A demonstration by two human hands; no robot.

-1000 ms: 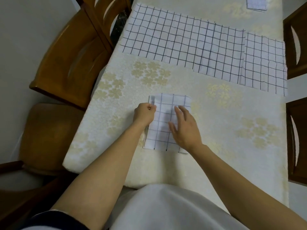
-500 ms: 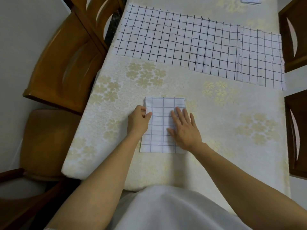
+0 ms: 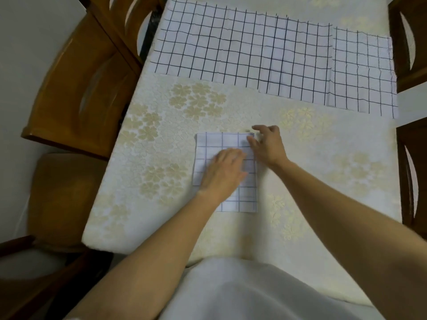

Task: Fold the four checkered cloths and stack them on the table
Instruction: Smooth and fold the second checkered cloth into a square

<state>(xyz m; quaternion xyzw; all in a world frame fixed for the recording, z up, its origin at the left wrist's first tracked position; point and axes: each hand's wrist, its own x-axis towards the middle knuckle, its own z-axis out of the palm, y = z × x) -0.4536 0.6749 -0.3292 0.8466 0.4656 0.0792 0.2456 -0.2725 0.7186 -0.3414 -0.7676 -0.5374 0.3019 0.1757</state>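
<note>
Fingers (image 3: 233, 155) of the left hand (image 3: 223, 174) pressed flat on the folded cloth (image 3: 209, 146), lying lengthwise near-to-far on the table (image 3: 312, 181), while the right hand (image 3: 268, 146) touched its far right corner, grip unclear.

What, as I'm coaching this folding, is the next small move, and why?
Likely, the right hand lifts the far right corner, where it sits, and folds the cloth toward the body; the left hand lies flat on the middle, pinning it.
</note>
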